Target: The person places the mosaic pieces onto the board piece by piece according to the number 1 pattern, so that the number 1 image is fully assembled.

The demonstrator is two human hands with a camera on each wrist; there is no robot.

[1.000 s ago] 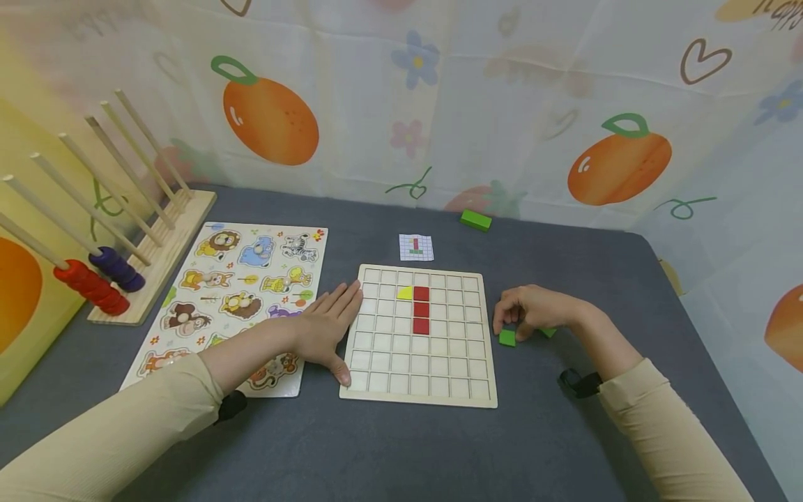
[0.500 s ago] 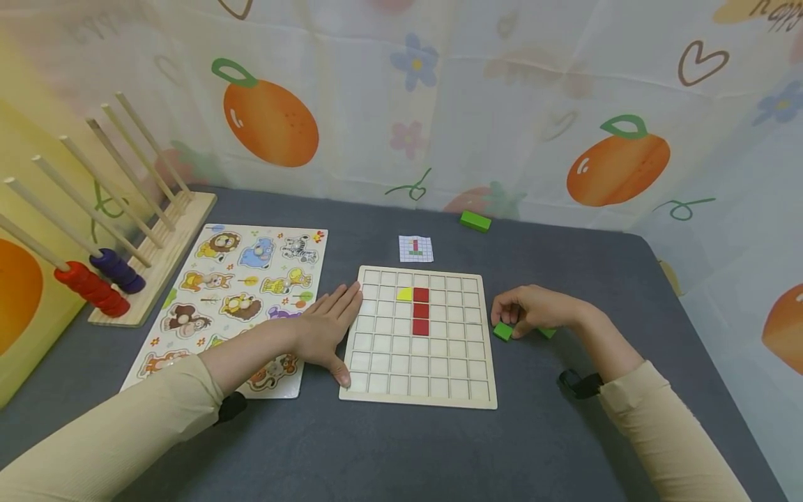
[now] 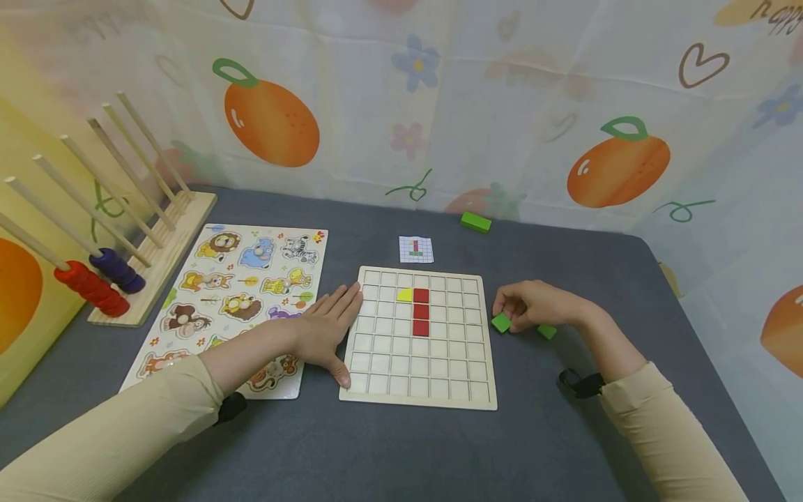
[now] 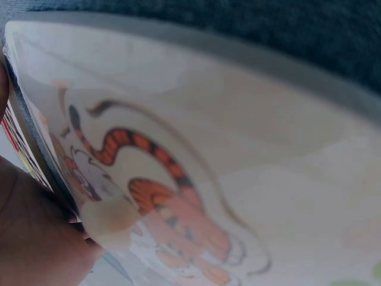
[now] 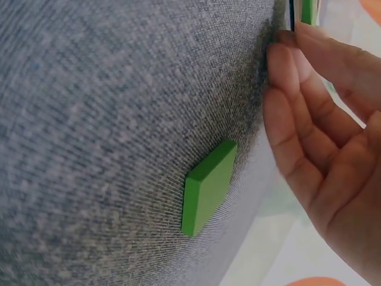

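Observation:
A wooden grid board (image 3: 417, 400) lies mid-table, with a column of red square tiles (image 3: 421, 312) and a yellow tile (image 3: 404, 295) set in its upper cells. Fingers spread, my left hand (image 3: 325, 331) rests along the board's left edge. Just off the right edge, my right hand (image 3: 538, 305) pinches a green square tile (image 3: 500, 323) between thumb and fingertips; a sliver of that tile (image 5: 307, 12) shows in the right wrist view. A second green tile (image 3: 547, 332) lies flat on the cloth beneath the right wrist.
A small pattern card (image 3: 416, 249) sits behind the board, and a green block (image 3: 475, 222) near the back curtain. On the left are an animal puzzle board (image 3: 295, 240), partly under the left forearm, and a wooden peg rack (image 3: 199, 202) with red and blue rings.
The pinched green tile has turned and shifted slightly away from me and left, along with my right hand. More of the second green tile shows. My left hand has not moved.

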